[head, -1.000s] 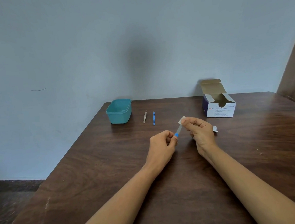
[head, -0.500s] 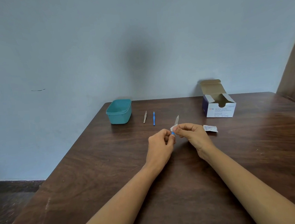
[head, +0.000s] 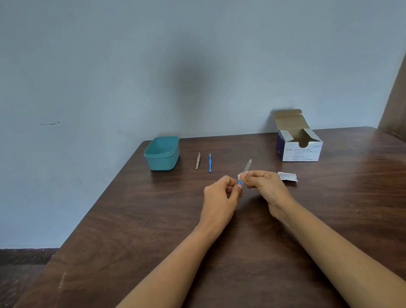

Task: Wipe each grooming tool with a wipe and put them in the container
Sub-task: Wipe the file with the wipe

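Table (head: pixel 347 215) of dark wood fills the view. Back right, the alcohol swab box (head: pixel 301 149) stands open; back left sits the teal container (head: pixel 162 154). Mid-table, both hands are up off the wood. The left hand (head: pixel 221 196) pinches the blue handle of a nail file (head: pixel 248 166), metal tip angled up and away. The right hand (head: pixel 265 185) pinches a white wipe (head: pixel 241 175) around the blade's base. Near the container lie tweezers (head: pixel 198 160) and a blue tool (head: pixel 210 163), side by side, not touching. A torn wrapper (head: pixel 287 176) lies just right of the right hand.
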